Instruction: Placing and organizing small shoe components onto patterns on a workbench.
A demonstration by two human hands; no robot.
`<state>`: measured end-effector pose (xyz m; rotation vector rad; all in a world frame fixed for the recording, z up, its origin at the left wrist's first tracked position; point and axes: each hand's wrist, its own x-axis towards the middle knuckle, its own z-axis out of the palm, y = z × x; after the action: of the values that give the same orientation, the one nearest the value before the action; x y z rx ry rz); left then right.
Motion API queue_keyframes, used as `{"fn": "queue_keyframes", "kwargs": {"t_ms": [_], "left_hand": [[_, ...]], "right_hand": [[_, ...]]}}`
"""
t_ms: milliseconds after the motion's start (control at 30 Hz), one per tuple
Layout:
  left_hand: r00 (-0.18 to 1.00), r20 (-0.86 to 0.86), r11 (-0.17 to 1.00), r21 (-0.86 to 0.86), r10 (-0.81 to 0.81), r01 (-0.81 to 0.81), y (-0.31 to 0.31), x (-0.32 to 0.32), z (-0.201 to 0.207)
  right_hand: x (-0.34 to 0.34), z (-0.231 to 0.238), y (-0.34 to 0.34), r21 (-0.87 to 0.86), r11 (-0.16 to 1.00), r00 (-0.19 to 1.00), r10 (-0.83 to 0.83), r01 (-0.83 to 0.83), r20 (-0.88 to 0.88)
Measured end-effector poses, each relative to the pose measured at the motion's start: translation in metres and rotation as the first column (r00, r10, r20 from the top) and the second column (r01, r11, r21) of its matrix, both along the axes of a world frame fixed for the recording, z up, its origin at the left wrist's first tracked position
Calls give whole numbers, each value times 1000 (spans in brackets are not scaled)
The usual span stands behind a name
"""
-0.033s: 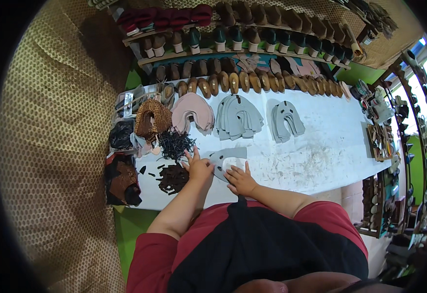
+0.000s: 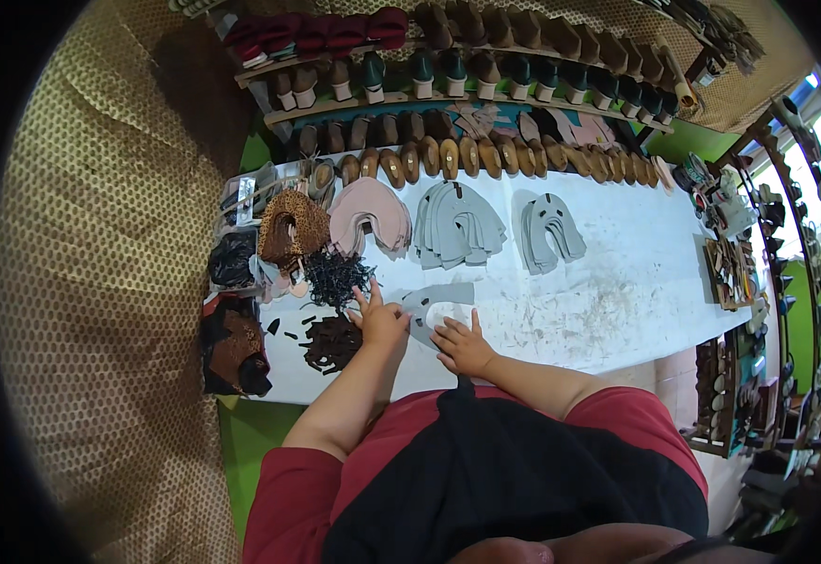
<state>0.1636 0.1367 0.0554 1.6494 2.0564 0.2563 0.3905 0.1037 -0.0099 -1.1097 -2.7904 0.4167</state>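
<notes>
A grey U-shaped shoe upper piece (image 2: 453, 293) lies on the white table in front of me, with small dark strips on its left side. My right hand (image 2: 467, 349) rests flat over its right part, fingers spread, next to the pale area in its opening. At the left edge of the piece, thumb and forefinger of my left hand (image 2: 384, 325) come together in a pinch, the other fingers raised; what is between them is too small to make out. Close to that hand sit a heap of thin black strips (image 2: 337, 276) and a heap of short dark brown strips (image 2: 332, 344).
Farther back lie stacks of leopard-print (image 2: 295, 226), pink (image 2: 370, 214) and grey upper pieces (image 2: 459, 224), plus a smaller grey stack (image 2: 551, 230). Behind them stands a row of brown shoe lasts (image 2: 450, 160) below shoe shelves. A tool box (image 2: 732, 273) sits at the right edge.
</notes>
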Motion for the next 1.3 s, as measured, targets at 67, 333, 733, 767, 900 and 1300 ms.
{"fn": "queue_keyframes", "kwargs": {"t_ms": [67,333,733,767,900,1300], "left_hand": [[999,-40,1000,-6,-20,20,0,-3,-4],[893,-318,816,388,-318,429,-30,-7,-48],[982,2,963,195,-188,184,-23,3,-5],[982,3,963,195,-188,184,-21,2,-5],[955,-42,917,270,-295,295,-16,2,-9],[833,-353,522,656,-426,545,-7,-5,-46]], "right_hand": [[1,2,2,71,997,996,15,-8,-86],[8,6,7,379,917,973,188,-125,-134],[1,25,7,158,987,969,74,-37,-238],[-1,22,7,142,989,963,64,-27,-260],[-2,4,5,108,992,995,67,-59,-75],[8,-2,1,199,976,974,128,-90,-185]]}}
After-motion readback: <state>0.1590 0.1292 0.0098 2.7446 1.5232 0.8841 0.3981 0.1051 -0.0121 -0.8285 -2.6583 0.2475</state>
